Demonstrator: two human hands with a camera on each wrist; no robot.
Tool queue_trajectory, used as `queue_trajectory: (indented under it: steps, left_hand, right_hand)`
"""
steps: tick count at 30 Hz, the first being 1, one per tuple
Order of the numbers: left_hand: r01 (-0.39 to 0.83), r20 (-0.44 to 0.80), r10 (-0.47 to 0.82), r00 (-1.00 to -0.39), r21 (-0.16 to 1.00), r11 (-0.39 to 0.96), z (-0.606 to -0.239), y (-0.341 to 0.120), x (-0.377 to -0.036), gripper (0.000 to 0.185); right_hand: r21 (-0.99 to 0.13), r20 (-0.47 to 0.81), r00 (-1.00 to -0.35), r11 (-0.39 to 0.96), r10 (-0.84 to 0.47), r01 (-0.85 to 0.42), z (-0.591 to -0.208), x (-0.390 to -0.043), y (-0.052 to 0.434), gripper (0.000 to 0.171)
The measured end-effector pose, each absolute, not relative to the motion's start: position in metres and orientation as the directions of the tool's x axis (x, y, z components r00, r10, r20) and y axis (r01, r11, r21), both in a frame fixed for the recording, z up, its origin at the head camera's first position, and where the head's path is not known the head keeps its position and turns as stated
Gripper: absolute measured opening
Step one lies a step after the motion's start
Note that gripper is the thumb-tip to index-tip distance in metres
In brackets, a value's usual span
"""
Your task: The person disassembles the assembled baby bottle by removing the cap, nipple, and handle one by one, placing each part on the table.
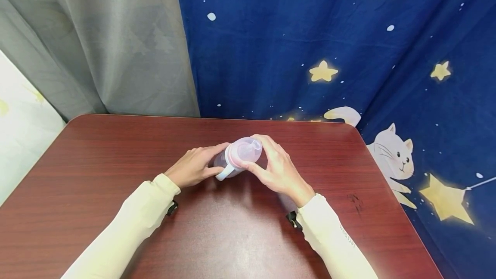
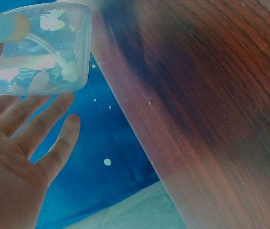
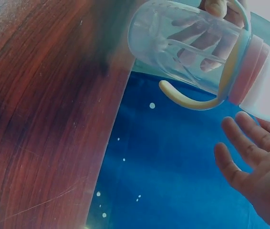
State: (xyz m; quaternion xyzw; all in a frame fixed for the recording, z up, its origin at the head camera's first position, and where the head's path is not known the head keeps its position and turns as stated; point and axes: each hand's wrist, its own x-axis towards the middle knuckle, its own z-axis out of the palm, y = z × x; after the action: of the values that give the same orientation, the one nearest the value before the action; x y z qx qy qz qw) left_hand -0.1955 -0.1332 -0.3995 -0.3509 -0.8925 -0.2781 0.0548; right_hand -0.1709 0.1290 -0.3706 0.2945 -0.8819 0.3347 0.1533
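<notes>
Tilted above the table is a clear baby bottle (image 1: 219, 162) with a pink collar (image 3: 247, 71), curved side handles (image 3: 186, 101) and a translucent domed cap (image 1: 251, 150). My left hand (image 1: 195, 166) grips the bottle's body and handle from the left, thumb nearer me. From the other side, my right hand (image 1: 280, 168) holds the cap between thumb and fingers. Inside the body, a thin straw with a rounded weight (image 2: 69, 71) shows through the clear wall. The right wrist view shows the right hand's other fingers (image 3: 249, 143) spread below the cap.
A reddish-brown wooden table (image 1: 232, 236) lies under both hands. Behind it hang a grey curtain (image 1: 135, 46) and a blue curtain (image 1: 271, 46) with stars and a white cat (image 1: 395, 158). Dark marks (image 1: 354, 201) show on the table's right side.
</notes>
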Motion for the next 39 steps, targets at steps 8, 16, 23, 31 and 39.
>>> queue_trajectory:
  steps: [8,16,23,31,39]
  left_hand:
    - [0.625,0.284,0.565,-0.775,0.483,0.614,-0.404,-0.136,-0.198,0.059]
    - [0.606,0.292,0.538,-0.791,0.5,0.619,-0.405,-0.139,-0.199,0.062]
    - [0.604,0.303,0.528,-0.793,0.5,0.62,-0.404,-0.138,-0.2,0.063]
    - [0.599,0.304,0.521,-0.797,0.508,0.62,-0.403,-0.139,-0.2,0.061]
    - [0.605,0.312,0.523,-0.793,0.499,0.621,-0.403,-0.139,-0.2,0.063]
  right_hand:
    - [-0.51,0.505,-0.78,0.601,-0.37,-0.615,-0.368,-0.169,0.134,0.063]
    - [-0.541,0.606,-0.736,0.523,-0.301,-0.659,-0.364,-0.17,0.145,0.064]
    - [-0.554,0.612,-0.751,0.544,-0.246,-0.63,-0.366,-0.173,0.155,0.06]
    - [-0.526,0.564,-0.788,0.629,-0.246,-0.572,-0.37,-0.174,0.164,0.06]
    - [-0.447,0.469,-0.832,0.732,-0.297,-0.514,-0.38,-0.175,0.169,0.061]
